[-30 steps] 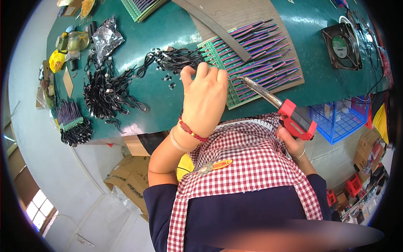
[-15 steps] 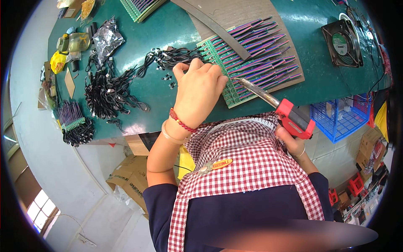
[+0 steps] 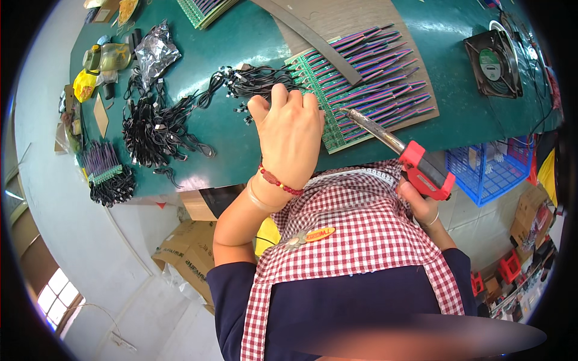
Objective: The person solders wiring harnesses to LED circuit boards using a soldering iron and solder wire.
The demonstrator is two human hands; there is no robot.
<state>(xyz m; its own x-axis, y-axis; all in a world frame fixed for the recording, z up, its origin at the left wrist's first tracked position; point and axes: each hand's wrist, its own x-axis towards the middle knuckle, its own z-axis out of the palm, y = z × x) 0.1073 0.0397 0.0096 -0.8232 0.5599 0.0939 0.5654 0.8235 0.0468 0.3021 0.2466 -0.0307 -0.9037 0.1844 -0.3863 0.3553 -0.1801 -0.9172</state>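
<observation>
A panel of green circuit boards [image 3: 330,133] lies on a brown board, with rows of red, blue and dark wires [image 3: 376,96] running off its right side. Over the panel's left edge is my left hand [image 3: 293,135], back upward and fingers bent together; the fingertips and whatever they pinch are hidden. Black cables [image 3: 259,81] lead from the panel's far part to the left. My right hand [image 3: 419,203] is wrapped round the handle of a red and black soldering iron [image 3: 426,171]. Its metal tip reaches the panel close to my left fingers.
A flat grey bar [image 3: 319,45] lies across the panel's wires. Left on the green table [image 3: 198,57] are a heap of black cables [image 3: 156,129], a silvery bag [image 3: 156,49] and a wired board bundle [image 3: 107,171]. A fan [image 3: 494,63] stands right, above a blue basket [image 3: 481,171].
My left hand has shifted slightly to the right, and its wrist has turned a little. The soldering iron has barely moved, its tip staying at the panel.
</observation>
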